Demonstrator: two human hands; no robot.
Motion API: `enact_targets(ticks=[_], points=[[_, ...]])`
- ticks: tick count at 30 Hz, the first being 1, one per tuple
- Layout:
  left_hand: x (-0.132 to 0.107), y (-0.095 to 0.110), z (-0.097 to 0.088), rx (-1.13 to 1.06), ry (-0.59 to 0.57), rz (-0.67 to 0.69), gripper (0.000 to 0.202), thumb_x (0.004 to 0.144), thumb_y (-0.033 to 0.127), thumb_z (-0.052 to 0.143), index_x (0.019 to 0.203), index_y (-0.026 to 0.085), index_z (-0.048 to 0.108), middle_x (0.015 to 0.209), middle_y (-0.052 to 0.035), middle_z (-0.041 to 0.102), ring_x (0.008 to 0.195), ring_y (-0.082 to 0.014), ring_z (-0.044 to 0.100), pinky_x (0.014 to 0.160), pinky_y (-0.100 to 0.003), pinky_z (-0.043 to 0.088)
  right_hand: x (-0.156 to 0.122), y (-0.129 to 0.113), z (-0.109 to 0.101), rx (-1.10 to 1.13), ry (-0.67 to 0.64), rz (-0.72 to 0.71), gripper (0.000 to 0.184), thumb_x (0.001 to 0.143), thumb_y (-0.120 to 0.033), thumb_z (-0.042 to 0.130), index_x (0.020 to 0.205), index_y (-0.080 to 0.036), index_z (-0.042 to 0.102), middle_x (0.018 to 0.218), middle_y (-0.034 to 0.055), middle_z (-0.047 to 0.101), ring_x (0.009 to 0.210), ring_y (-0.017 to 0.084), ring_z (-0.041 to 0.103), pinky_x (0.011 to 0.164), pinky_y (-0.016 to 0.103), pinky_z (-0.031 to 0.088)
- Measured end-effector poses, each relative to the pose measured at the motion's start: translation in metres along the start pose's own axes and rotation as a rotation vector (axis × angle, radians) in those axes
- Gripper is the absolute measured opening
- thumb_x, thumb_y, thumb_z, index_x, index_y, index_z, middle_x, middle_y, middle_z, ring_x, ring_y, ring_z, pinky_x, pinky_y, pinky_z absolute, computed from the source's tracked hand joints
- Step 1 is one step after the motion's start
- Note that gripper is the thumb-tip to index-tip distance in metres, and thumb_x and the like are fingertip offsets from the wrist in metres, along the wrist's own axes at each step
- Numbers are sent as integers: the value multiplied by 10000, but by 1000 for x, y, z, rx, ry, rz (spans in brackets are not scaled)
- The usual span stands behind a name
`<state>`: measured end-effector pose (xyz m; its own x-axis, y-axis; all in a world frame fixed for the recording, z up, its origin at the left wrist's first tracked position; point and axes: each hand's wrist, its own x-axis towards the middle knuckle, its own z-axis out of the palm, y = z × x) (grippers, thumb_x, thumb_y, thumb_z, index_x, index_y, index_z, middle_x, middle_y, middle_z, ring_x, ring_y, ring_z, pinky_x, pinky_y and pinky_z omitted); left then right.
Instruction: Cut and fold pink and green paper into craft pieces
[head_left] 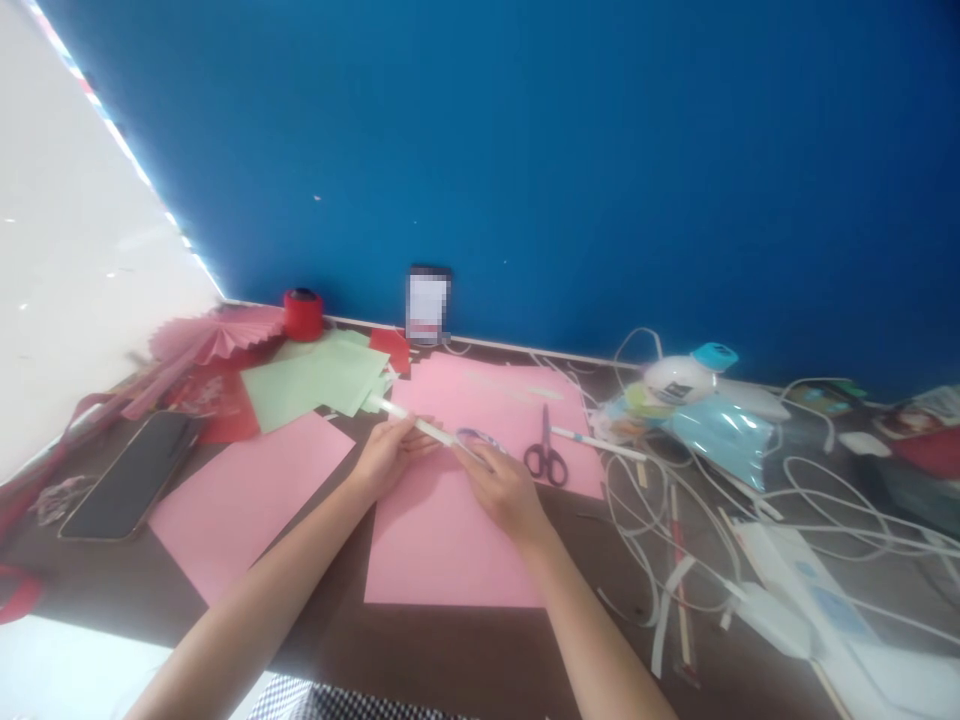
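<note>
Over a stack of pink paper, a narrow pale strip is stretched between my two hands. My left hand pinches it near the middle, and its far end fans out toward the green sheets. My right hand has its fingers closed on the near end. Just behind the right fingers lies a small bluish-white loop, too blurred to name. Dark-handled scissors rest on the pink paper to the right of that hand, points facing away.
Light green paper, another pink sheet and a phone lie at left. A pink folded fan and a red round container stand behind. White cables, a blue packet and a power strip crowd the right.
</note>
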<state>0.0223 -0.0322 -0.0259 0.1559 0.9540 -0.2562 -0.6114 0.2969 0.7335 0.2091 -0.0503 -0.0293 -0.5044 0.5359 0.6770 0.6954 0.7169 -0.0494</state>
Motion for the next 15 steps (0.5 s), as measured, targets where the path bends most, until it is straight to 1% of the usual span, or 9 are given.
enact_targets(ticks=[10,12,15], points=[[0,-1,0,23,13,-9,249,824,268,549,907,57,652,890,-164,692,861,-245,659,892,-419,477,-1,1,0,22,-9,30,328,841,-64,441,1084,-197,618,965,87,665,949,188,612,845,346,516],[-1,-1,1,30,16,-16,251,824,279,549,903,62,649,875,-158,695,839,-237,664,874,-402,488,-2,0,2,59,-3,73,311,840,-103,467,1106,-193,601,970,83,668,941,192,615,835,343,517],[-2,-2,2,53,18,-17,255,815,297,560,886,67,645,842,-146,699,803,-224,670,837,-368,504,-3,-3,6,127,40,183,300,829,-212,532,1124,-179,576,976,80,674,951,204,614,848,354,507]])
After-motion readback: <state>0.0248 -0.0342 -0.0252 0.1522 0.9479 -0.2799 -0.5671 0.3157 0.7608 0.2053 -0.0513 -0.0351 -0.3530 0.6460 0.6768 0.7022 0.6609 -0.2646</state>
